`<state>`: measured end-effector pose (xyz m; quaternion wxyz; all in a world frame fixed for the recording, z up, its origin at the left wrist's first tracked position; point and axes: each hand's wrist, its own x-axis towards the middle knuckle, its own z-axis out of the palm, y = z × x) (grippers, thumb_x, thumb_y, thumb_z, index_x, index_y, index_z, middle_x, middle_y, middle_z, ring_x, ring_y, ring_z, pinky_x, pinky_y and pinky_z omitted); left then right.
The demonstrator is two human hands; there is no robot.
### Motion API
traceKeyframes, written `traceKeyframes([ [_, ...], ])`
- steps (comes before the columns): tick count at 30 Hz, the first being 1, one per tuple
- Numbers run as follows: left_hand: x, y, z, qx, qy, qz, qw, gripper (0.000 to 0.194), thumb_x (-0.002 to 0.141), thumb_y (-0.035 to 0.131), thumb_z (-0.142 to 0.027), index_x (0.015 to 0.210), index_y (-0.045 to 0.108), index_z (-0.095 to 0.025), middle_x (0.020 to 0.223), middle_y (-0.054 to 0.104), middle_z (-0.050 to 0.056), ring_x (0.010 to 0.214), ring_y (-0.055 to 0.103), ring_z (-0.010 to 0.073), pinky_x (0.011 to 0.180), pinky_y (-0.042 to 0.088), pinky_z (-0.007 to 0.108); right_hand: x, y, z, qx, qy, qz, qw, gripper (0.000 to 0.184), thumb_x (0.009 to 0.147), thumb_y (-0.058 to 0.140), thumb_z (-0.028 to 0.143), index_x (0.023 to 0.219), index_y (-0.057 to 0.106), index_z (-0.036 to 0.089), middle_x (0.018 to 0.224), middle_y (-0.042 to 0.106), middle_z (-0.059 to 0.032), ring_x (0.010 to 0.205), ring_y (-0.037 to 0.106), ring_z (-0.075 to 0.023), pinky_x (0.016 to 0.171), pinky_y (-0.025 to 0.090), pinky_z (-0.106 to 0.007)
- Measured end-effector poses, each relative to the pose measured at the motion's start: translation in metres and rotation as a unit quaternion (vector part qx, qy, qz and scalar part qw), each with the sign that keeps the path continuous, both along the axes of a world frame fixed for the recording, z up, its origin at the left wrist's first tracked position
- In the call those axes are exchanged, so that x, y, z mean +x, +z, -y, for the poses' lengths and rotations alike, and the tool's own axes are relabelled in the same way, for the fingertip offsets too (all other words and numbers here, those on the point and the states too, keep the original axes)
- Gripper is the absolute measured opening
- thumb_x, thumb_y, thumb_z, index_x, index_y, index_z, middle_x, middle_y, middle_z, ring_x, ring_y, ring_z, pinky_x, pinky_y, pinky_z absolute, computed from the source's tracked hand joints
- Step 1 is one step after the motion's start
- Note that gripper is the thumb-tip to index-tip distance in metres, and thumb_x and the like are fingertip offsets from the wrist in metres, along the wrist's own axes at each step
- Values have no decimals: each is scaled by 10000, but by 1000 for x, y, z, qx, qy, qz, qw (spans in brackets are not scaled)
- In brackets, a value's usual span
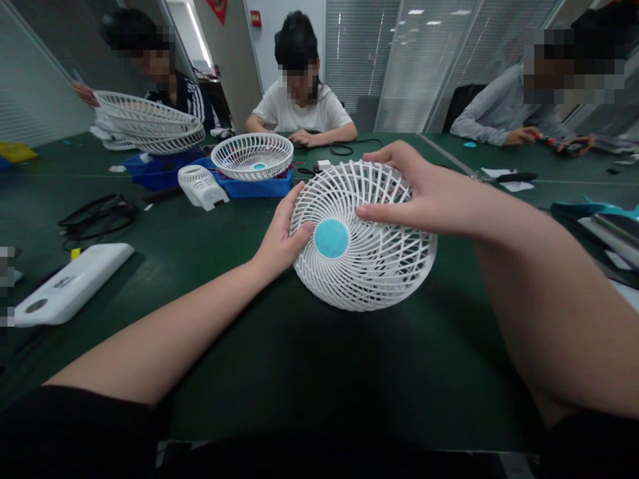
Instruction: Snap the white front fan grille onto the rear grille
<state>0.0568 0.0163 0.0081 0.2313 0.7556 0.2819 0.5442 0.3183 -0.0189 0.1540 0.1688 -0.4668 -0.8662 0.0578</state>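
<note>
A round white fan grille (369, 266) with curved ribs and a light-blue centre disc is held tilted above the green table. My left hand (287, 233) grips its left rim, the thumb on the front near the disc. My right hand (414, 189) clasps the upper right part, with the thumb over the ribs and the other fingers over the top edge. The underside of the grille is hidden, so I cannot see whether other parts are joined behind it.
Another fan grille (252, 156) lies on a blue bin (259, 186), beside a white plastic housing (200, 186). Stacked grilles (150, 123) stand at far left. A white casing (74, 283) and a black cable (100, 216) lie left; pliers (509, 177) lie right. Three people sit across the table.
</note>
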Motion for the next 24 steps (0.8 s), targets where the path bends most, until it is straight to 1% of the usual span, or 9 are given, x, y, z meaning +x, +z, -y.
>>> traceKeyframes([
  [4, -1, 5, 2, -10, -10, -12, 1000, 756, 888, 587, -632, 1506, 342, -271, 1588, 357, 113, 1464, 335, 349, 1228, 233, 548, -1, -3, 0, -38, -21, -65, 997, 992, 638, 679, 738, 1437, 428, 206, 1365, 535, -128, 1141, 578, -336, 962, 495, -486],
  [7, 0, 9, 4, -13, -15, -3, 1000, 740, 889, 593, -623, 1494, 357, -268, 1575, 377, 110, 1453, 358, 333, 1224, 258, 521, -2, -2, 2, -48, -29, -74, 996, 972, 630, 703, 702, 1430, 435, 219, 1360, 540, -118, 1117, 588, -315, 955, 496, -469],
  [12, -3, 10, 0, -24, -24, 13, 999, 581, 953, 498, -591, 1436, 412, -278, 1522, 454, 99, 1406, 436, 307, 1170, 361, 500, -1, 2, 5, -55, -53, -67, 995, 988, 618, 726, 702, 1423, 441, 204, 1351, 545, -141, 1053, 605, -309, 871, 514, -441],
  [15, -14, 7, -9, -39, 21, 15, 999, 507, 975, 464, -566, 1393, 441, -281, 1523, 438, 104, 1378, 472, 292, 1124, 419, 469, 6, 5, 1, -62, -83, -58, 993, 1010, 592, 749, 716, 1413, 440, 214, 1342, 544, -145, 997, 616, -292, 810, 522, -420],
  [17, -23, 4, -15, -35, 62, -6, 997, 483, 984, 456, -532, 1383, 442, -261, 1495, 457, 119, 1354, 494, 282, 1102, 439, 456, 15, 7, -4, -75, -105, -57, 990, 1013, 578, 763, 720, 1405, 440, 232, 1364, 522, -142, 927, 622, -252, 765, 520, -397],
  [18, -27, 2, -17, -26, 81, -31, 996, 484, 988, 450, -514, 1392, 432, -248, 1483, 463, 130, 1342, 503, 281, 1088, 450, 457, 20, 8, -8, -79, -118, -56, 988, 1011, 573, 771, 719, 1400, 443, 240, 1379, 507, -142, 898, 620, -229, 750, 513, -385],
  [20, -35, -2, -21, 11, 107, -130, 986, 500, 978, 474, -474, 1404, 430, -217, 1473, 468, 152, 1343, 492, 288, 1093, 442, 471, 32, 10, -15, -78, -153, -46, 984, 1005, 571, 780, 718, 1396, 452, 247, 1401, 483, -147, 901, 607, -205, 750, 491, -370],
  [22, -39, -5, -22, 49, 110, -275, 954, 525, 950, 523, -436, 1406, 453, -185, 1481, 468, 167, 1388, 437, 308, 1156, 365, 497, 47, 12, -25, -70, -196, -33, 978, 989, 591, 773, 720, 1395, 459, 238, 1401, 482, -157, 958, 587, -206, 777, 470, -365],
  [24, -40, -7, -23, 46, 90, -408, 907, 501, 946, 520, -401, 1387, 495, -164, 1486, 477, 165, 1426, 390, 320, 1200, 288, 507, 66, 11, -38, -63, -245, -28, 967, 976, 608, 758, 734, 1391, 465, 230, 1391, 494, -159, 969, 577, -191, 785, 461, -352],
])
